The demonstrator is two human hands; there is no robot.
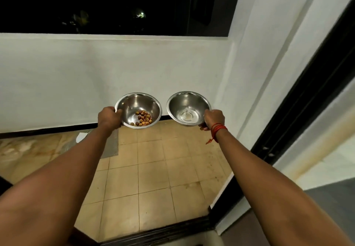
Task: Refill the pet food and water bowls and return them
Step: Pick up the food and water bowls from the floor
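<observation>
Both arms are stretched out over a tiled balcony floor. My left hand grips the left rim of a steel food bowl that holds a small heap of brown and orange kibble. My right hand, with a red thread at the wrist, grips the right rim of a second steel bowl with a little clear water in its bottom. The two bowls are held side by side in the air, a small gap between them, in front of the white parapet wall.
A white parapet wall with a dark skirting runs across ahead, night sky above it. A grey mat and a white scrap lie on the beige floor tiles at the left. A black door frame stands at the right, its threshold below.
</observation>
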